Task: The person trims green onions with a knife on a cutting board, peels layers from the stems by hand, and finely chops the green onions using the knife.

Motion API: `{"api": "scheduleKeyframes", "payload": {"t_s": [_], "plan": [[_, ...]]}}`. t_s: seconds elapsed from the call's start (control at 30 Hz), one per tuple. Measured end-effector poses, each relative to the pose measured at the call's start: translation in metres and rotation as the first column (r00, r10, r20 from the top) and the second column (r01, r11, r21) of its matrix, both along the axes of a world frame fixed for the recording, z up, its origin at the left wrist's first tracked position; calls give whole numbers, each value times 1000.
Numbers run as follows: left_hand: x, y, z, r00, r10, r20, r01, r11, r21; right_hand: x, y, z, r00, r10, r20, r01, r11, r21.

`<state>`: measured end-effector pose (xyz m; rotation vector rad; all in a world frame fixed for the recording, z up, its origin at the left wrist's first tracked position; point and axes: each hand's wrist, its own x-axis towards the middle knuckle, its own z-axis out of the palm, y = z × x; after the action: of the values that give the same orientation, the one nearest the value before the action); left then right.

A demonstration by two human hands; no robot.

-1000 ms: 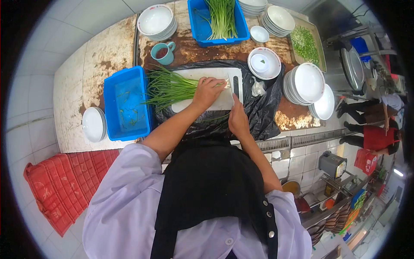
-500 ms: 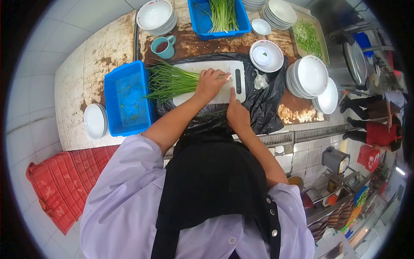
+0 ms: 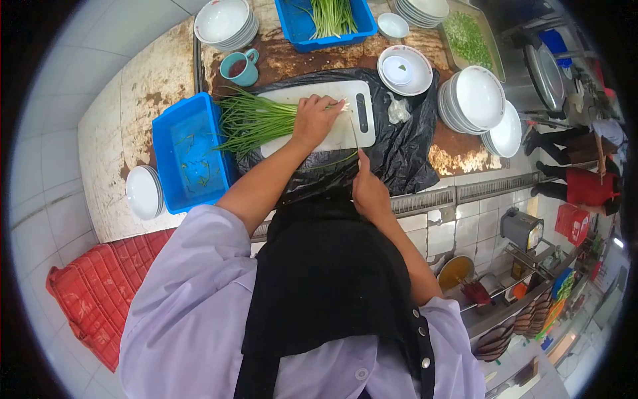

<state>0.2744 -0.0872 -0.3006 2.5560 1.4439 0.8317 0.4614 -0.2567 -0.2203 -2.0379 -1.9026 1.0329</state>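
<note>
On a white cutting board (image 3: 337, 136) lies a bunch of green onions (image 3: 266, 121), its leaves spreading to the left past the board's edge. My left hand (image 3: 318, 122) is closed over the bunch near its white ends. Below the board's right side, my right hand (image 3: 369, 194) grips a knife (image 3: 354, 133), its thin blade pointing up across the board, just right of the onion ends. The knife's handle is hidden in my fingers. Black plastic sheeting (image 3: 412, 156) lies beneath the board.
A blue bin (image 3: 193, 106) stands left; another blue bin (image 3: 309, 44) holds more green onions. Stacked bowls (image 3: 480, 96), a teal mug (image 3: 240, 68) and a tray of chopped greens (image 3: 468, 40) surround the board. Two people (image 3: 585, 193) stand far right.
My right hand and the knife have drawn down toward me, so more of the blade shows. My left hand still holds the green onions. The view has shifted slightly.
</note>
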Motion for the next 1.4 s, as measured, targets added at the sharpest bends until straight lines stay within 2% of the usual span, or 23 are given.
{"api": "scheduleKeyframes", "payload": {"t_s": [0.07, 0.2, 0.3, 0.7, 0.8, 0.9, 0.93, 1.03, 1.13, 1.23, 1.27, 1.4], "plan": [[0, 1, 1, 1000, -5, 30, 6, 1000, -24, -3, 2, 12, 998, -46, -35, 47, 999, 6], [2, 0, 0, 999, 1, 38, 1, 999, -43, -13, 28, -8, 998, -37, -49, 44, 988, 149], [4, -1, 1, 997, 12, 78, -10, 1000, -23, -17, 44, -22, 999, -12, 42, 10, 998, 61], [2, 1, 2, 995, -25, 94, 30, 998, -55, -27, 57, -33, 962, 53, 266, -66, 997, 42], [1, 0, -2, 993, -20, 117, 26, 998, -48, -29, 43, -33, 980, 15, 200, -39, 993, 113], [1, 0, -4, 994, -18, 110, 20, 1000, -21, -24, 14, -37, 987, -4, 162, -2, 999, 39], [2, 1, -6, 991, -21, 132, 23, 1000, -12, -21, 5, -23, 994, -13, 113, 18, 999, -38], [1, 4, -13, 980, -23, 200, 22, 1000, 7, -9, -21, -8, 1000, -14, -16, 15, 1000, 25], [1, 5, -19, 970, -19, 243, 19, 1000, 4, -11, -5, 5, 997, -77, 7, 77, 996, 49], [3, 4, -18, 973, -5, 232, 8, 1000, -13, -16, 22, -7, 999, -39, -36, 45, 985, 167], [3, 5, -19, 971, -3, 238, 7, 1000, -13, -18, 31, -10, 997, -33, -65, 42, 989, 143], [4, 4, -14, 967, 8, 255, 1, 999, -38, -24, 45, -19, 999, -29, 18, 28, 997, 79]]}}
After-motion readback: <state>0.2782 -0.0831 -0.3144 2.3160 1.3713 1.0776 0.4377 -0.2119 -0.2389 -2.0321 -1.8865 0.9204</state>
